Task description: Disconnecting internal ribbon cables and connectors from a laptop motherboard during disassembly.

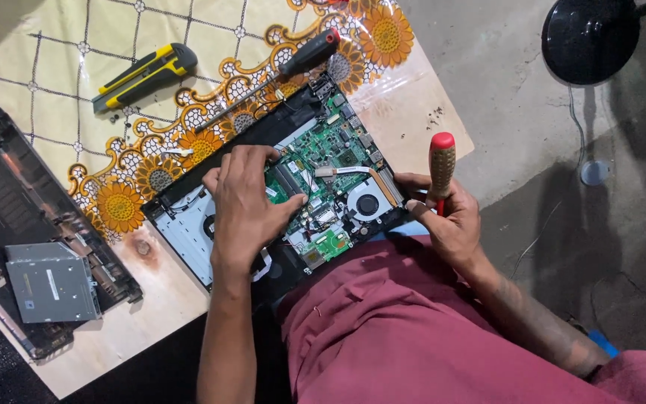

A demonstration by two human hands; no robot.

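Wooden desk under a sunflower cloth; grey concrete floor beyond the right hand, with one black round base. Left hand spread flat, fingertips pressing the one opened laptop. Right hand closed round one red-capped screwdriver, upright at the laptop's edge. Ahead of the left hand: a second screwdriver, black-handled, and one yellow knife. Far left of it: one dark case shell, one grey drive.
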